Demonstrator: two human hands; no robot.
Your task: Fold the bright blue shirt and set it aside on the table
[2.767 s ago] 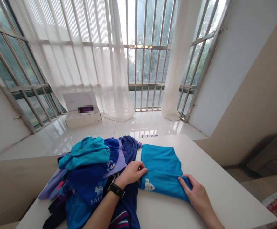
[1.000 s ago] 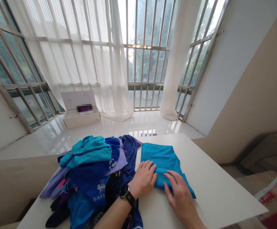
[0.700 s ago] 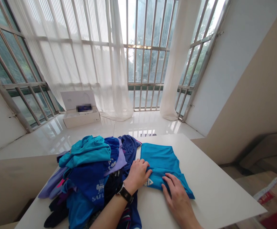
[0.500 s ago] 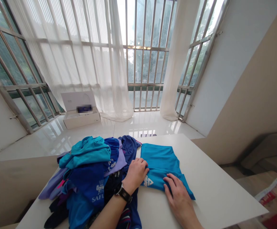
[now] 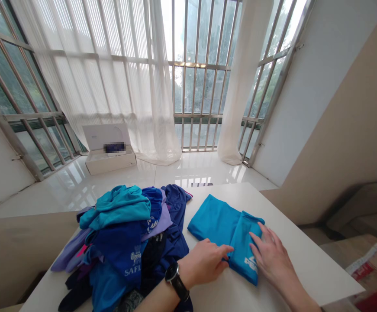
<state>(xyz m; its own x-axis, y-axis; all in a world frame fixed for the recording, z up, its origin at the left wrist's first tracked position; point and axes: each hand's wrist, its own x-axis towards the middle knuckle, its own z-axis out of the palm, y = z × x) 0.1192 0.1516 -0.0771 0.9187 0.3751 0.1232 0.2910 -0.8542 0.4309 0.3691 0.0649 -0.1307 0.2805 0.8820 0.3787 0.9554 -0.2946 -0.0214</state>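
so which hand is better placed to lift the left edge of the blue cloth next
Probably the left hand: it is at the near edge of the blue cloth, closer to that side, while the right hand is at the opposite end, by the white print.

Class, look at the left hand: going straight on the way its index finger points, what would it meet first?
Most likely the folded-over flap of the blue garment, right at the fingertip of the left hand; beyond it comes the right hand. Exact height is unclear.
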